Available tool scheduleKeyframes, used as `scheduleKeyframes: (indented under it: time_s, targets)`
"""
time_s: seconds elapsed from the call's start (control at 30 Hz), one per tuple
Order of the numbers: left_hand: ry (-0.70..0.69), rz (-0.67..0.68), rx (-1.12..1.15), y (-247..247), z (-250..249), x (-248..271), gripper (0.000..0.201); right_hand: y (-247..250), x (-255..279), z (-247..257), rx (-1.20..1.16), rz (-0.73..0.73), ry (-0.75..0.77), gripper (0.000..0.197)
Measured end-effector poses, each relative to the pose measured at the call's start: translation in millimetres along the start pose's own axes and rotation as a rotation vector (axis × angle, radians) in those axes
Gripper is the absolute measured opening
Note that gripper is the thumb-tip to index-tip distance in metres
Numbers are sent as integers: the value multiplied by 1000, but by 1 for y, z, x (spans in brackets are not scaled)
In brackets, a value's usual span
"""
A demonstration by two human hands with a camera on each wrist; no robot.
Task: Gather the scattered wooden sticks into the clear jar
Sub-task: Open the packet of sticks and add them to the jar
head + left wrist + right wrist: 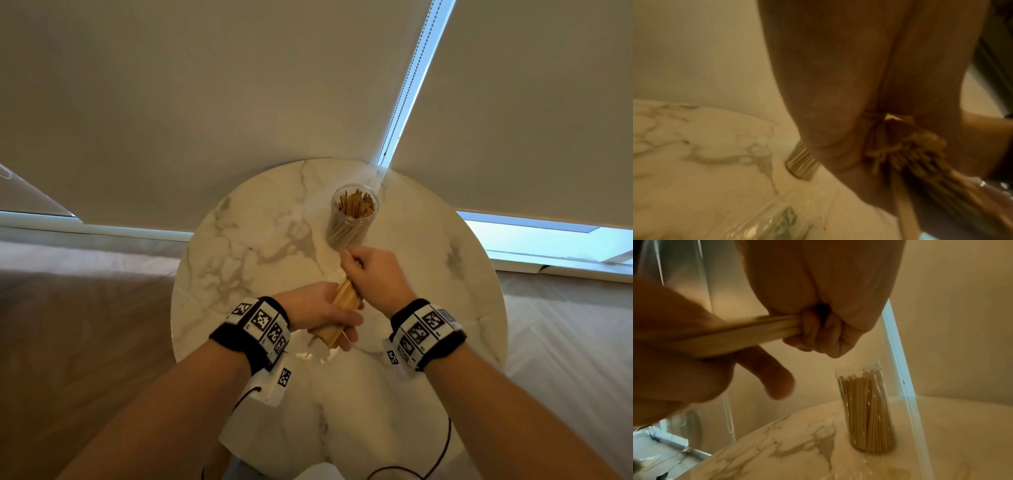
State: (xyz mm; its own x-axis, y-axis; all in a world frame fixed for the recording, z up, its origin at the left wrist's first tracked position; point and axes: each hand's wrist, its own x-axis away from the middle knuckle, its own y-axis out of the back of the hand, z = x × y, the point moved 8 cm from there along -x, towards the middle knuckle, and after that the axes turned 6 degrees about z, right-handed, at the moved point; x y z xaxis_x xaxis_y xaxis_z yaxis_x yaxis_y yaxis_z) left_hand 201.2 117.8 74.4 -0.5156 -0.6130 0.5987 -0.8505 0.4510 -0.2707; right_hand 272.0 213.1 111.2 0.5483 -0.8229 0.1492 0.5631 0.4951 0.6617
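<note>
Nearest the person, both forearms carry black wrist bands (255, 330) with checkered marker tags, and a thin dark cable (442, 455) loops over the near edge of the round marble counter (239, 246). Just above that edge the left hand (318, 308) curls its fingers around the lower part of a bundle of wooden sticks (342, 301), while the right hand (373, 274) is closed in a fist around the bundle's upper end. The bundle is tilted, its top leaning toward the far side of the counter. A crumpled clear plastic wrapper (317, 353) lies on the counter under the left hand.

Beyond the right hand's knuckles, the clear jar (352, 219) stands upright on the counter, already holding many sticks. Behind the counter hang pale roller blinds (205, 102) with a bead chain (411, 78) in the bright gap between them.

The left wrist view alone shows the bundle's cut ends (906, 154) and a greenish print on the wrapper (785, 222). The right wrist view shows the jar's (865, 410) full height, and the right hand's fingers (818, 332) closed around the sticks.
</note>
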Motion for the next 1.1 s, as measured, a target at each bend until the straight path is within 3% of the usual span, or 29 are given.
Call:
scheduleKeyframes:
  time_s: [0.1,0.27,0.4,0.47,0.6,0.73,0.83,0.93,1.03,1.1]
  targets:
    - [-69,-88,78,5,6,-9,11,3,-1,0,-15,-22,-7,38]
    - [-73,-318,-5,21,15,-16,36,-2,-3,-2,-98,41,-42,39]
    - [-56,-453,-11,44,29,-17,38,-4,-14,-60,-357,-62,-324,49]
    - [-96,-490,28,55,33,-16,34,-6,-22,-107,-211,-99,-516,46]
    - [-211,-534,176,69,33,-12,30,-24,-40,-164,179,83,-729,43]
    - [-287,-534,229,75,28,-7,28,-33,-50,-174,319,131,-731,40]
    - [-285,-559,240,82,26,-10,27,-36,-53,-175,346,127,-718,22]
    - [-266,-569,286,84,23,-17,21,-35,-44,-178,373,176,-723,20]
    - [-250,-624,311,87,20,-22,23,-31,-26,-165,238,130,-681,15]
    - [-250,-679,383,88,18,-22,24,-26,-16,-131,-2,-18,-516,9]
